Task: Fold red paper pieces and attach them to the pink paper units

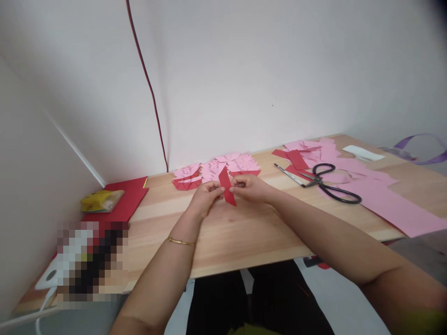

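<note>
A folded strip of red paper (227,186), with slanted ends, is held up over the front middle of the wooden table (244,237). My left hand (206,196) pinches its left edge between thumb and fingers. On the other edge, my right hand (249,188) grips it the same way, its fingers curled. Just behind the hands lie several folded pink paper pieces (211,171) in rows. Folded red paper pieces (187,184) sit along the front of these rows, partly hidden by my hands.
Black-handled scissors (319,180) and a pen (289,175) lie to the right, beside loose red strips (297,159) and pink sheets (394,202). At the left are red sheets (134,201) under a yellow packet (101,201). A dark red cable (152,93) hangs down the wall.
</note>
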### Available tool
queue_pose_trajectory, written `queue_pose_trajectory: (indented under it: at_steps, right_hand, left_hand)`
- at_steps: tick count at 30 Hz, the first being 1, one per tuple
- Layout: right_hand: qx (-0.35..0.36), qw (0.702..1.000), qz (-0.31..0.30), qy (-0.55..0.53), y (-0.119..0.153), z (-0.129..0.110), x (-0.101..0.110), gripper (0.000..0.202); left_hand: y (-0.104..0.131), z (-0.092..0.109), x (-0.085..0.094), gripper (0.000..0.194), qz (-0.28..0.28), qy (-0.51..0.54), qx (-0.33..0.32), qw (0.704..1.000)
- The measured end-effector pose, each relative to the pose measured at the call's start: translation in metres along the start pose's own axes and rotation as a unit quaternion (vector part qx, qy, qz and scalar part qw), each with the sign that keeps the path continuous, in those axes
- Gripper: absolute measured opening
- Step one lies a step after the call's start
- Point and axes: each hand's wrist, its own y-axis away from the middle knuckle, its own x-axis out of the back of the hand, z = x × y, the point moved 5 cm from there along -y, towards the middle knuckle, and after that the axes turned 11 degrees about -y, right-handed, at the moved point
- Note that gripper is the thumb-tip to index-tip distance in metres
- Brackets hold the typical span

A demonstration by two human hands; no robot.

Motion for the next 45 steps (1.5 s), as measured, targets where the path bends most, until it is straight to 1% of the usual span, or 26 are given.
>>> queue_pose_trajectory:
  at_steps: [2,7,10,13,15,18,20,23,28,31,33,34,36,37,39,41,43,45]
  right_hand:
    - [-0.001,1.000,0.001,0.006,0.000,0.001,0.000,0.022]
    - [0.012,1.000,0.009,0.018,-0.001,0.002,0.001,0.022]
    - [0.018,1.000,0.002,0.018,0.000,0.001,-0.001,0.023]
    - [0.025,0.999,-0.003,0.027,0.001,-0.002,-0.003,0.024]
    - [0.020,0.999,-0.002,0.034,0.001,-0.004,-0.004,0.024]
    - [0.011,0.999,-0.002,0.048,0.002,-0.003,-0.003,0.025]
    - [0.017,0.998,-0.009,0.062,0.002,-0.003,-0.004,0.024]
    - [0.034,0.996,-0.016,0.083,0.001,-0.002,-0.005,0.023]
    - [0.057,0.995,0.020,0.075,0.000,-0.002,-0.003,0.017]
    - [0.093,0.993,0.033,0.071,0.000,-0.008,-0.001,0.012]
    - [0.125,0.987,0.055,0.081,0.001,-0.014,0.002,0.010]
    - [0.144,0.983,0.069,0.089,0.002,-0.018,0.004,0.009]
    - [0.184,0.973,0.087,0.104,0.004,-0.025,0.007,0.009]
    - [0.203,0.969,0.087,0.111,0.005,-0.027,0.008,0.009]
    - [0.239,0.961,0.074,0.118,0.006,-0.030,0.007,0.011]
    - [0.266,0.955,0.054,0.122,0.006,-0.030,0.004,0.012]
    - [0.274,0.954,0.044,0.117,0.005,-0.026,0.002,0.011]
    - [0.250,0.963,0.050,0.087,0.002,-0.019,0.003,0.013]
  left_hand:
    - [0.000,-0.001,-0.001,0.021,-0.009,-0.012,-0.002,1.000]
    - [0.001,-0.001,-0.001,0.021,-0.008,-0.029,-0.007,1.000]
    - [0.003,-0.002,-0.001,0.020,-0.020,-0.068,0.003,0.997]
    - [0.003,-0.006,0.002,0.023,-0.004,-0.103,0.020,0.994]
    - [0.002,-0.007,0.003,0.025,0.003,-0.100,0.018,0.995]
    - [0.001,-0.006,0.001,0.023,0.006,-0.059,0.002,0.998]
    - [0.001,-0.005,-0.001,0.022,0.002,-0.037,0.003,0.999]
    - [0.001,-0.003,-0.002,0.021,-0.005,-0.039,0.011,0.999]
    - [0.002,0.000,0.001,0.020,0.023,-0.060,0.005,0.998]
    - [0.002,0.004,0.001,0.022,0.006,-0.027,-0.003,1.000]
    - [0.003,0.007,0.002,0.032,-0.004,0.014,0.006,1.000]
    - [0.004,0.008,0.003,0.035,-0.007,0.038,0.018,0.999]
    - [0.006,0.008,0.003,0.031,-0.024,0.083,0.056,0.995]
    - [0.007,0.008,0.001,0.027,-0.040,0.104,0.075,0.991]
    - [0.011,0.007,-0.005,0.027,-0.084,0.141,0.105,0.981]
    - [0.013,0.007,-0.011,0.028,-0.113,0.171,0.112,0.972]
    - [0.013,0.007,-0.014,0.026,-0.114,0.186,0.107,0.970]
    - [0.012,0.007,-0.012,0.023,-0.090,0.187,0.098,0.973]
